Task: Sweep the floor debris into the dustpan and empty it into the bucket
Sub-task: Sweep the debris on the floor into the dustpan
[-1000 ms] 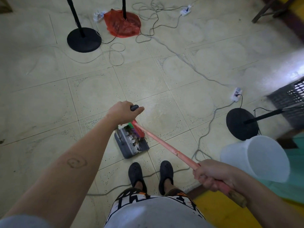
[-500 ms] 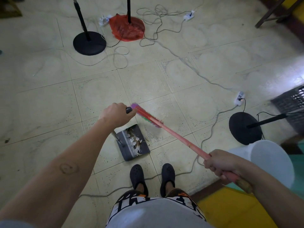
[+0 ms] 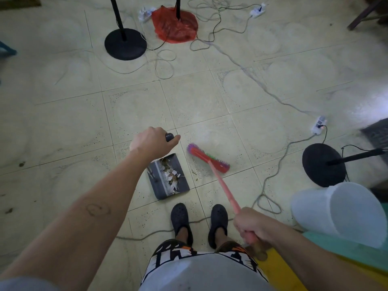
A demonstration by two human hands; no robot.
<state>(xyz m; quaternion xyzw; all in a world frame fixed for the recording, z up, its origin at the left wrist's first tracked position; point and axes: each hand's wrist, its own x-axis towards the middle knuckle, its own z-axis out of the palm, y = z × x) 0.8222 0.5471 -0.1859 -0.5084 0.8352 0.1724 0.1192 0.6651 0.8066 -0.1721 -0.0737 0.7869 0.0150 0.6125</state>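
Closest in, at 5 o'clock, your right hand (image 3: 254, 226) is clenched round the pink broom stick (image 3: 222, 185) near its top end. Your black clogs (image 3: 180, 219) are at 6 with a grey cable (image 3: 147, 235) crossing right by them, so mind your feet.

At 3 o'clock, near your right arm, sits the translucent white plastic bucket (image 3: 310, 206), mouth turned your way. I'd guess it's thin and light, so it could skid or tip if you bump the rim.

Just ahead of your toes at 11 o'clock, the grey plastic dustpan (image 3: 183, 183) lies flat on the tile with paper scraps and brown bits (image 3: 171, 175) piled inside. Your left hand (image 3: 151, 143) is wrapped round the black grip (image 3: 169, 137) on top of its upright handle, and that's the spot to carry it from. The load looks featherlight and fluttery, so lift slowly and tip the pan back a touch or it'll slide off the lip. A few specks (image 3: 195, 172) lie on the tile just off that lip.

The red broom head (image 3: 207, 157), with purple and green bristles, is at 1 o'clock, just beside the pan and not touching it. Can't tell if it's on the floor or lifted.

Further out there's a black round stand base (image 3: 323, 164) at 2 and a red plastic bag (image 3: 174, 26) way off at 12.
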